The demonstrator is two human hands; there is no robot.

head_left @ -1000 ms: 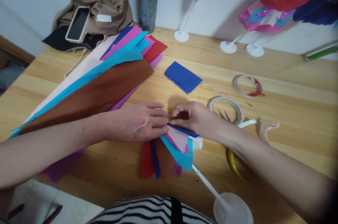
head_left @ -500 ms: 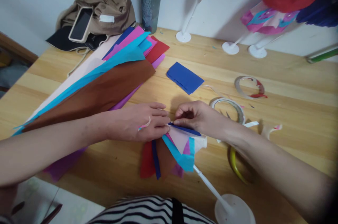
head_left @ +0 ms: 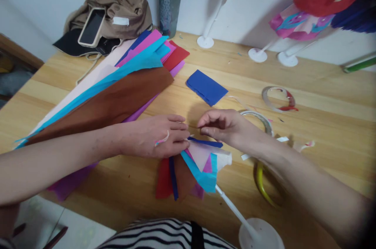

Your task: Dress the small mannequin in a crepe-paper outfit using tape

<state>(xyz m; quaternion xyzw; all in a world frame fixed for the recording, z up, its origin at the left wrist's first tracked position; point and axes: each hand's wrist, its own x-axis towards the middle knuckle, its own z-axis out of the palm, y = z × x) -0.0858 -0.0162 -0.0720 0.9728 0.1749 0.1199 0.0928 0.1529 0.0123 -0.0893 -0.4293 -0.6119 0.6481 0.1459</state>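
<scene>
My left hand (head_left: 160, 135) lies over a fan of coloured tissue paper, its fingers closed on the gathered end. A narrow folded blue strip (head_left: 207, 142), a pale pink piece (head_left: 199, 153) and a light blue piece (head_left: 207, 178) spread out to the right. Below the hand hang red (head_left: 164, 182) and brown (head_left: 184, 176) pieces. My right hand (head_left: 225, 127) hovers just above the blue strip, fingers curled, with a small gap between thumb and fingertip. A white stick with a round base (head_left: 258, 233) reaches up to the paper; its top is hidden.
Large coloured paper sheets (head_left: 111, 102) cover the left of the table. A folded blue paper (head_left: 207, 87) lies beyond my hands. Tape rolls (head_left: 266, 94), yellow-handled scissors (head_left: 260, 182) and paper scraps sit right. Against the wall stand a bottle (head_left: 170, 2), a bag with a phone (head_left: 92, 27), and white stands (head_left: 205, 41).
My right hand has lifted off the blue strip and shifted slightly right, its fingertips parting a little. My left hand stays on the paper. The camera view has moved slightly.
</scene>
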